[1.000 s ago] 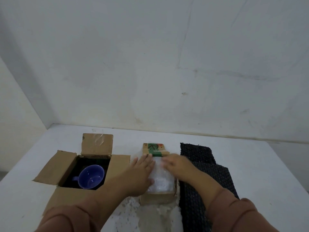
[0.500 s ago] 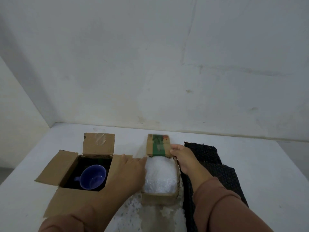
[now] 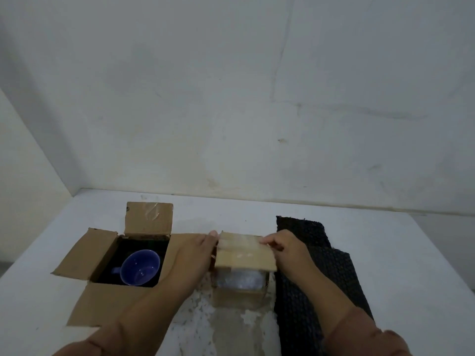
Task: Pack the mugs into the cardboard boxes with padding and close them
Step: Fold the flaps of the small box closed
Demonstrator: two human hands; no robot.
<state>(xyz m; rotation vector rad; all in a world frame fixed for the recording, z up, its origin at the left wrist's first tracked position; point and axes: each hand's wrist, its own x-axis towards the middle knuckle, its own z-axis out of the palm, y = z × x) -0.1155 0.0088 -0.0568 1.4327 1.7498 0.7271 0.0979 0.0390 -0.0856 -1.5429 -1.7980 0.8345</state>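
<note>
Clearly, the work was at the small cardboard box [image 3: 241, 295], which stood in the middle of the table [image 3: 398, 265], between the two hands. Its far flap [image 3: 245, 253] lay tilted over most of the opening. Under the flap's near edge white bubble wrap [image 3: 240, 280] showed, filling the box to the top, so any mug in this box was hidden.

The right hand [image 3: 285, 250] pinched the right side of the flap with curled fingers, I think to bring it down and close the box. The left hand [image 3: 198, 255] lay along the left side of the box with rather straight fingers, one fingertip at the flap's far corner (probably to keep the box steady; the thumb was hidden).

At the left the large cardboard box [image 3: 87, 253] stood with its flaps spread open. The blue mug [image 3: 140, 267] sat uncovered in its dark inside, so it seemed to wait for its own padding. The black padding sheets [image 3: 321, 265] lay just beside the small box on the right, within easy reach for that.

I could read no writing. Clear tape [image 3: 151, 214] shone on the far flap of the large box, and a dark mark at that flap's corner was too small to tell.
</note>
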